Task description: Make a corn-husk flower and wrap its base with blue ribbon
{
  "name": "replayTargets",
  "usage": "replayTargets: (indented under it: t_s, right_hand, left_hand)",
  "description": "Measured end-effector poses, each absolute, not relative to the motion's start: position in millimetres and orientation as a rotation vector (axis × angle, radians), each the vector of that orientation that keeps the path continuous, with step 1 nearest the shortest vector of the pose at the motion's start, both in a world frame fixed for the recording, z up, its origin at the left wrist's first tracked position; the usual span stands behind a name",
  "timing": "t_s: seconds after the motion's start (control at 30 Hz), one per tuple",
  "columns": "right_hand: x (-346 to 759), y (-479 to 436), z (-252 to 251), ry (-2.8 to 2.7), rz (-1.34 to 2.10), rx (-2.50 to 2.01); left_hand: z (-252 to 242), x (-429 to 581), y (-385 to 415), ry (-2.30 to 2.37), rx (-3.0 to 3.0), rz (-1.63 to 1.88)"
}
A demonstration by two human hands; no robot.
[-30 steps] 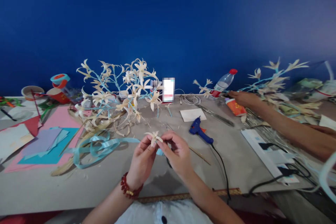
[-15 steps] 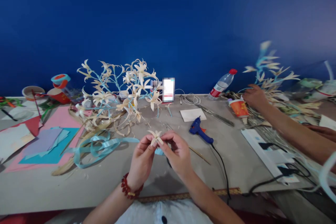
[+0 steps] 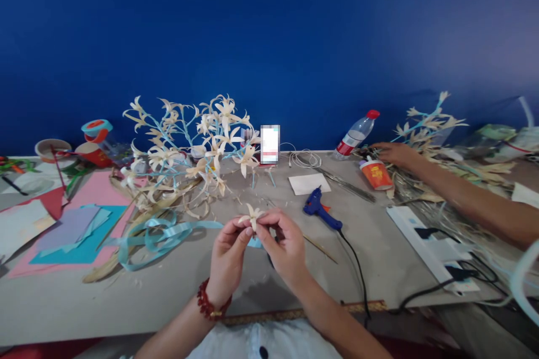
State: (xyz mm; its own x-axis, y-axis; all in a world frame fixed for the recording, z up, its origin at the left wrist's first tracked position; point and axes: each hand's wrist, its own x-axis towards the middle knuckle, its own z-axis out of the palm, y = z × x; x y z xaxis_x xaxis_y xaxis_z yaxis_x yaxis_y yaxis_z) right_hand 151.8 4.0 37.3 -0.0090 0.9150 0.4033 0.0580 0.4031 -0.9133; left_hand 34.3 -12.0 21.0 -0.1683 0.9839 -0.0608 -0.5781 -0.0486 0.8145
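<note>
Between my two hands is a small cream artificial flower (image 3: 253,216) with pointed petals, held upright over the table's middle. My left hand (image 3: 231,247), with a red bead bracelet on its wrist, pinches the flower's base from the left. My right hand (image 3: 283,244) pinches the same base from the right. Below the fingers shows a bit of light blue ribbon (image 3: 255,243); how it joins the flower is hidden. Left of my hands lies a loose coil of light blue ribbon (image 3: 145,241). Behind it stands a branching spray of cream flowers (image 3: 219,134) on blue stems.
A blue glue gun (image 3: 315,207) with a black cord lies right of my hands, near a white card (image 3: 309,184). Farther right are a bottle (image 3: 356,137), an orange cup (image 3: 376,174), a power strip (image 3: 435,249) and a co-worker's arm (image 3: 455,190). Coloured paper (image 3: 67,230) lies left.
The flower has turned in my fingers, its petals now pointing more upward. The co-worker's hand has moved left, and the flower branch at the right has come down. The orange cup has shifted left.
</note>
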Motion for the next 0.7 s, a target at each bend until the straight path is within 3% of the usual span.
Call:
replayTargets:
  t_s: [0.43,0.7]
  right_hand:
    - [145.3,5.0,30.6,-1.116,1.143,-0.938]
    - [146.8,8.3,35.8,-1.206,1.119,-0.946]
  left_hand:
    - [22.9,31.7,-8.8,0.771,0.684,1.540]
    - [17.9,32.3,-10.3,0.858,0.682,1.583]
